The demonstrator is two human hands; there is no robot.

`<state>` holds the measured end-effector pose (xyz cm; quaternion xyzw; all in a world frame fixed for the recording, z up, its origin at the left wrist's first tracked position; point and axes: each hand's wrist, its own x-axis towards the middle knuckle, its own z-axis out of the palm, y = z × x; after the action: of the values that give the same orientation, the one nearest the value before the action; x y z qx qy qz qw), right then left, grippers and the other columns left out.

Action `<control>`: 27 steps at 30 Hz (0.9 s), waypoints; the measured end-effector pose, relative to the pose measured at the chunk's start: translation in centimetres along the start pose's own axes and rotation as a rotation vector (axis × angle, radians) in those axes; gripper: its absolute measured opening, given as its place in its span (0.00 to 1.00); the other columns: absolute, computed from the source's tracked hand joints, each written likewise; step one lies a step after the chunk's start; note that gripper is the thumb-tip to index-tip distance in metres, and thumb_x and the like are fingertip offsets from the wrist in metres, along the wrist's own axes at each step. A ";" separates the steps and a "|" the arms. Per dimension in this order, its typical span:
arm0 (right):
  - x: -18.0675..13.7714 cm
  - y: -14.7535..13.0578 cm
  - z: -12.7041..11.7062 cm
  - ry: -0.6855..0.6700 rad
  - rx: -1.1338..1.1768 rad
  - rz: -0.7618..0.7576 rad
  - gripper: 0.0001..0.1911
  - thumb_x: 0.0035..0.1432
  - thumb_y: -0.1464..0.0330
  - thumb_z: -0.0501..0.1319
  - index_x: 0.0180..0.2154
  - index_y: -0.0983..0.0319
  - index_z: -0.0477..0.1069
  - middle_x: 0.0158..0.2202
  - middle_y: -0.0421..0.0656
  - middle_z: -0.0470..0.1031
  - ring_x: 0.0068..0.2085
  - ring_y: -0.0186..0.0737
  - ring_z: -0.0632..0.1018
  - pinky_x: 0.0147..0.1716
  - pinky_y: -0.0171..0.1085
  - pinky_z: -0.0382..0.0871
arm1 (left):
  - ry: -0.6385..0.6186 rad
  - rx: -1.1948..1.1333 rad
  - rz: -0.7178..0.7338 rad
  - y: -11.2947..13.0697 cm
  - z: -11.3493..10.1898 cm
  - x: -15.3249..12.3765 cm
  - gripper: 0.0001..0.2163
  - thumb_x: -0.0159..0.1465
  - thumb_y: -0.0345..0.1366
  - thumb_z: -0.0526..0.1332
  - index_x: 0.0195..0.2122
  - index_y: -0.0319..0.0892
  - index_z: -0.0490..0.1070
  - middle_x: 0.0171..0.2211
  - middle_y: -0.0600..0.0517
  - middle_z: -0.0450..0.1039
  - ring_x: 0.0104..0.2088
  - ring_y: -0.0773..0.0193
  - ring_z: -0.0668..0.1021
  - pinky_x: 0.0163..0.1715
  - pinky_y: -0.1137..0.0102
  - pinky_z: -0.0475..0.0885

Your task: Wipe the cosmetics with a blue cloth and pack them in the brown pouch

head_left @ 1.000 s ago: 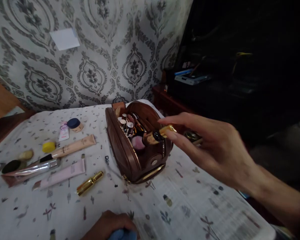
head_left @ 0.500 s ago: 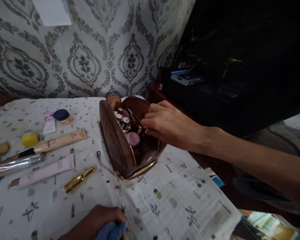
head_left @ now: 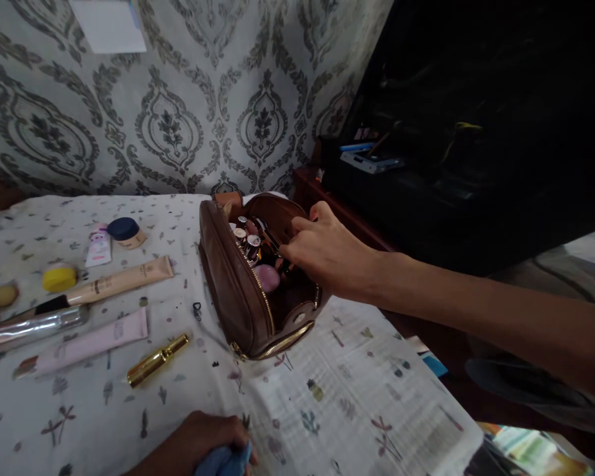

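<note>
A brown makeup bag [head_left: 228, 277] stands unzipped on the printed cloth. Inside it show several silver-capped bottles [head_left: 252, 247] and a pink makeup sponge [head_left: 267, 278]. My right hand [head_left: 322, 250] reaches over the bag's right side, its fingers curled and dipped into the opening. What those fingers grip, if anything, is hidden by the hand and shadow. At the bottom edge my left hand [head_left: 203, 439] is closed around a blue cloth [head_left: 224, 461], partly cut off by the frame. Between this hand and the bag's left lies a gold lipstick tube [head_left: 157, 361].
Left of the bag lie a beige tube [head_left: 123, 280], a pink tube [head_left: 96, 337], a silver-handled brush [head_left: 39, 324], a blue-lidded jar [head_left: 125, 233], a small white tube [head_left: 98, 246] and a yellow round item [head_left: 59, 278]. A patterned wall rises behind; a dark bag [head_left: 451, 165] stands right.
My right hand has shifted slightly and its fingers have bent further down into the bag. My left hand still holds the blue cloth, and the view has moved a little.
</note>
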<state>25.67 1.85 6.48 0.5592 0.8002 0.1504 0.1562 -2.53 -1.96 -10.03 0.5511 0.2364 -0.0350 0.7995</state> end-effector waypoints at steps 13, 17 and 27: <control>-0.7 0.9 0.2 0.092 0.095 0.023 0.08 0.58 0.76 0.61 0.29 0.61 0.74 0.28 0.43 0.78 0.38 0.44 0.75 0.43 0.46 0.55 | -0.039 0.330 0.262 -1.2 -0.6 0.2 0.20 0.69 0.54 0.56 0.42 0.44 0.80 0.42 0.48 0.83 0.42 0.62 0.82 0.44 0.74 0.73; -2.4 0.8 0.5 0.293 0.176 0.003 0.15 0.67 0.72 0.56 0.28 0.61 0.73 0.30 0.43 0.78 0.38 0.43 0.76 0.46 0.47 0.60 | -0.017 0.429 0.286 -1.9 -0.7 0.2 0.19 0.69 0.54 0.56 0.45 0.46 0.78 0.41 0.51 0.82 0.40 0.63 0.82 0.43 0.74 0.73; -8.0 -2.8 3.0 0.491 0.317 -0.140 0.16 0.72 0.70 0.51 0.43 0.65 0.77 0.42 0.49 0.82 0.52 0.48 0.78 0.46 0.46 0.74 | 0.022 0.513 0.365 -1.5 -0.2 -0.2 0.15 0.69 0.49 0.57 0.40 0.45 0.76 0.32 0.52 0.79 0.34 0.64 0.80 0.37 0.75 0.72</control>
<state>27.14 -6.47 3.27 0.4671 0.8641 0.1430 -0.1211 -3.21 -2.42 -11.26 0.7686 0.1258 0.0563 0.6247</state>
